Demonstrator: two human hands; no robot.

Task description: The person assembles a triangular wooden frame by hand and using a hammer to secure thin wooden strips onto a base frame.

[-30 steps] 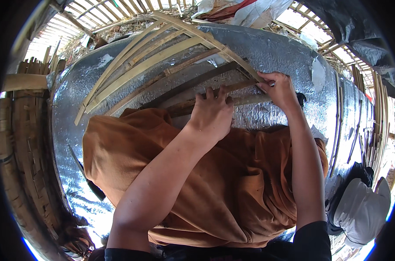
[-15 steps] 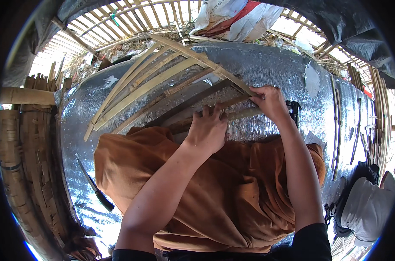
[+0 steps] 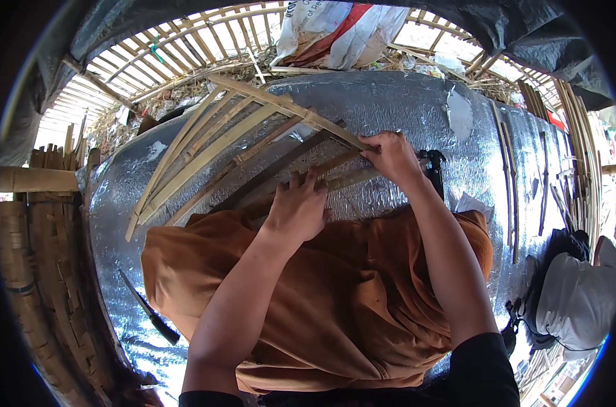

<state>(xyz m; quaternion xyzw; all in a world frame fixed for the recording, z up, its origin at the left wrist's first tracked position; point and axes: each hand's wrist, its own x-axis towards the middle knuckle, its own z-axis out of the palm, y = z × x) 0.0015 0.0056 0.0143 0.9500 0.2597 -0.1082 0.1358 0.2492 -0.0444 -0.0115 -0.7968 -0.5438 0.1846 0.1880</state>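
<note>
A fan-shaped frame of bamboo strips (image 3: 216,163) lies in front of me, its several strips meeting one slanting crosspiece (image 3: 291,107). My right hand (image 3: 393,159) pinches the near right end of that crosspiece between thumb and fingers. Over the nearest bamboo strip (image 3: 354,178) bends my left hand (image 3: 297,207), fingers spread across its far side and thumb toward me. The palm hides part of this strip. A darker strip (image 3: 281,166) runs just beyond the left fingers. Brown cloth (image 3: 308,292) covers my lap below both hands.
A dark-handled knife (image 3: 150,312) lies left of my lap. Beyond my right wrist is a black tool (image 3: 433,169), perhaps a hammer. Silvery sheeting (image 3: 403,102) covers the surface. Bamboo poles (image 3: 40,271) stand left; thin sticks (image 3: 508,183) and a grey cloth bundle (image 3: 572,298) lie right.
The whole view has shifted, so the frame and both hands appear further left. Both hands keep their places on the bamboo, with no clear movement against it.
</note>
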